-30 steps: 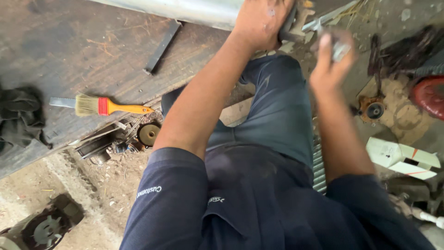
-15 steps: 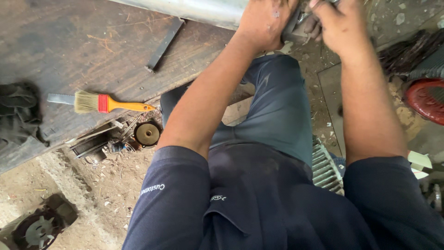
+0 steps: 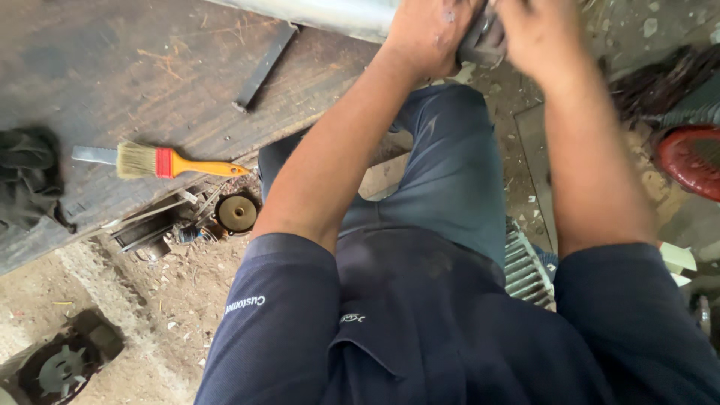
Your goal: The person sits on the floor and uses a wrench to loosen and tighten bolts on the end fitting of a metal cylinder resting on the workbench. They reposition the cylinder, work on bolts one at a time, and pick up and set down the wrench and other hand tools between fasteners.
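At the far left a dark crumpled cloth lies on the worn wooden board. Just right of it on the same board rests a paintbrush with pale bristles, a red band and an orange handle, its handle pointing right toward the board's edge. Higher up, a flat dark metal strip lies slanted on the wood, well apart from the brush. Below the board, on the dusty ground, sit a round fan-like part in the bottom corner and a small brass-coloured wheel among scraps of metal.

Along the top edge runs a pale grey metal pipe. The left hand sits at the pipe's right end, its fingers curled around a small dark grey part (blurred, so its kind is not clear) that is pressed between the two hands at the top centre of the view. The right hand closes on the same part from the other side, touching it; its fingers are cut off by the top edge and smeared by motion, so how tightly they close cannot be told.

Below are the person's dark blue trousers and shirt. At the right a red round object lies on the ground.
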`<action>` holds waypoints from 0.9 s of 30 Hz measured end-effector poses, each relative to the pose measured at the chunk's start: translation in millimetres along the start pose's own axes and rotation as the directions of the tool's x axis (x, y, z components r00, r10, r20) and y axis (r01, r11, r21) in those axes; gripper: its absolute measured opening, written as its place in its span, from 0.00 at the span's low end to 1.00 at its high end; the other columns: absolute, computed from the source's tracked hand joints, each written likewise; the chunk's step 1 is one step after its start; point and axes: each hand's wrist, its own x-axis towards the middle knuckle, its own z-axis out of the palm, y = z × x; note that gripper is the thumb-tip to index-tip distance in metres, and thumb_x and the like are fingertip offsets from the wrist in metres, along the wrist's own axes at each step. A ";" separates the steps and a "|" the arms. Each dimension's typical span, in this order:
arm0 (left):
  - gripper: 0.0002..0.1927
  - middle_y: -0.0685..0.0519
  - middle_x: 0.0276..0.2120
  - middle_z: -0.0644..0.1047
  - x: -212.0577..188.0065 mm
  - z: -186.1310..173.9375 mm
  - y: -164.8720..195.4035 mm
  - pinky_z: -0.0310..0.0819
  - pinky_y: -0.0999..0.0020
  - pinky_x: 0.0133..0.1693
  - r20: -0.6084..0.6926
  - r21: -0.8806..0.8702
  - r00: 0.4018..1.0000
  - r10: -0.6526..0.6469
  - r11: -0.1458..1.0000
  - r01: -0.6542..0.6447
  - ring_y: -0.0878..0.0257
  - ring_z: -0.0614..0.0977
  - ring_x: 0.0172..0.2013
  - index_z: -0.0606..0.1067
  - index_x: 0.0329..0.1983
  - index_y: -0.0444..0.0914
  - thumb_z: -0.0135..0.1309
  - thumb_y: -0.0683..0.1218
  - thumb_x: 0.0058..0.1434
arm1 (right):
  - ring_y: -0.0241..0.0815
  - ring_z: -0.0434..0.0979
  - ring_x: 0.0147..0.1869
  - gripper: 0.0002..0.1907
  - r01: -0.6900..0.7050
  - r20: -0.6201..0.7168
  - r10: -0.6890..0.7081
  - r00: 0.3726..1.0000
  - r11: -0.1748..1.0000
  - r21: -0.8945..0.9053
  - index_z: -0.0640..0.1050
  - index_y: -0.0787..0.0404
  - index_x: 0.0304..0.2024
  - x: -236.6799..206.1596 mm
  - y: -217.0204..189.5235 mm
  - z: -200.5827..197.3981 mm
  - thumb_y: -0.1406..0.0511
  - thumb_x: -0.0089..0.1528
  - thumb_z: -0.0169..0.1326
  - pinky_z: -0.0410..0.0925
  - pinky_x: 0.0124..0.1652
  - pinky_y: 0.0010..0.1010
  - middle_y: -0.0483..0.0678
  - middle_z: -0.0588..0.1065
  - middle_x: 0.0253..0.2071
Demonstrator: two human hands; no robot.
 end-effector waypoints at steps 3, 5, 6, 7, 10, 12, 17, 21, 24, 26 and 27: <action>0.39 0.46 0.37 0.79 2.4 -5.9 -0.9 0.75 0.51 0.35 -0.035 0.042 0.999 0.009 0.999 -0.008 0.47 0.81 0.40 0.71 0.48 0.38 0.71 0.50 0.31 | 0.63 0.79 0.44 0.06 0.163 -0.112 -0.181 0.977 0.974 -0.157 0.76 0.67 0.44 -31.6 -10.0 18.5 0.68 0.73 0.52 0.70 0.45 0.49 0.60 0.77 0.39; 0.39 0.45 0.37 0.79 3.9 -7.5 -2.4 0.75 0.51 0.36 -0.017 0.035 1.000 0.000 0.999 0.001 0.47 0.81 0.40 0.70 0.50 0.37 0.70 0.50 0.32 | 0.64 0.78 0.48 0.05 0.192 -0.158 -0.214 0.964 0.971 -0.146 0.75 0.67 0.45 -49.9 -12.2 36.6 0.69 0.73 0.52 0.70 0.50 0.51 0.59 0.77 0.43; 0.39 0.45 0.37 0.79 4.6 -7.3 -3.1 0.75 0.50 0.37 0.003 0.021 1.000 -0.007 1.000 0.007 0.47 0.81 0.41 0.69 0.50 0.36 0.70 0.50 0.34 | 0.64 0.78 0.49 0.05 0.217 -0.185 -0.242 0.952 0.965 -0.143 0.75 0.67 0.47 -54.9 -11.2 46.0 0.69 0.74 0.52 0.70 0.50 0.51 0.59 0.76 0.44; 0.39 0.44 0.37 0.79 5.4 -6.5 -3.3 0.75 0.50 0.38 0.024 0.007 1.000 -0.012 1.000 0.012 0.46 0.81 0.41 0.68 0.51 0.35 0.70 0.51 0.35 | 0.63 0.78 0.49 0.05 0.242 -0.213 -0.268 0.939 0.960 -0.142 0.75 0.67 0.48 -61.8 -10.0 54.2 0.70 0.74 0.51 0.71 0.51 0.51 0.59 0.76 0.45; 0.36 0.45 0.42 0.79 6.1 -3.4 -3.5 0.75 0.50 0.41 0.134 0.025 0.991 -0.023 0.999 0.020 0.47 0.81 0.45 0.68 0.54 0.37 0.68 0.51 0.44 | 0.65 0.75 0.52 0.06 0.265 -0.239 -0.386 0.891 0.870 -0.415 0.75 0.66 0.51 -69.3 -3.0 74.4 0.69 0.73 0.54 0.70 0.52 0.51 0.60 0.72 0.48; 0.40 0.45 0.41 0.78 3.3 -2.2 0.2 0.75 0.50 0.39 -0.028 0.059 1.000 0.002 0.998 0.000 0.46 0.81 0.42 0.68 0.54 0.36 0.69 0.52 0.37 | 0.64 0.74 0.50 0.07 0.272 -0.206 -0.380 0.902 0.869 -0.413 0.76 0.67 0.49 -71.7 0.8 79.6 0.68 0.72 0.56 0.69 0.48 0.53 0.59 0.72 0.46; 0.47 0.45 0.41 0.78 2.5 -4.5 4.6 0.75 0.50 0.39 -0.102 0.089 0.994 0.034 0.996 -0.025 0.47 0.81 0.41 0.67 0.56 0.35 0.70 0.54 0.31 | 0.63 0.74 0.48 0.10 0.301 -0.226 -0.429 0.875 0.846 -0.439 0.77 0.67 0.51 -90.7 -5.9 67.1 0.67 0.71 0.54 0.68 0.48 0.52 0.58 0.74 0.45; 0.48 0.46 0.43 0.78 2.3 -5.4 5.2 0.75 0.50 0.42 -0.021 0.074 1.000 0.013 0.997 -0.011 0.47 0.81 0.45 0.67 0.56 0.36 0.71 0.54 0.29 | 0.59 0.76 0.51 0.08 0.243 -0.344 -0.292 0.892 0.953 -0.179 0.76 0.66 0.51 -99.6 -13.1 43.9 0.66 0.76 0.51 0.69 0.51 0.47 0.57 0.76 0.46; 0.45 0.45 0.43 0.77 -0.7 -4.6 9.8 0.74 0.48 0.42 0.045 0.060 0.999 -0.028 0.998 0.025 0.45 0.80 0.45 0.68 0.56 0.38 0.73 0.55 0.34 | 0.48 0.75 0.44 0.11 0.120 -0.282 -0.081 0.956 0.985 0.123 0.75 0.66 0.50 -82.7 -5.6 24.4 0.63 0.79 0.49 0.69 0.45 0.37 0.55 0.75 0.40; 0.46 0.45 0.43 0.77 -2.2 -4.8 12.3 0.74 0.48 0.40 -0.043 0.071 0.999 -0.003 0.997 0.006 0.45 0.80 0.43 0.68 0.54 0.38 0.72 0.54 0.30 | 0.40 0.75 0.38 0.13 0.028 -0.178 0.018 0.984 0.967 0.253 0.75 0.67 0.49 -65.3 2.0 13.5 0.62 0.79 0.49 0.68 0.40 0.32 0.51 0.74 0.36; 0.46 0.45 0.42 0.78 -3.1 -5.3 12.0 0.74 0.48 0.39 -0.110 0.079 0.994 0.028 0.997 -0.020 0.45 0.80 0.42 0.69 0.53 0.37 0.71 0.53 0.27 | 0.37 0.75 0.36 0.14 -0.019 -0.109 0.052 0.993 0.959 0.283 0.74 0.66 0.47 -56.1 5.0 9.3 0.61 0.79 0.49 0.68 0.38 0.31 0.49 0.74 0.34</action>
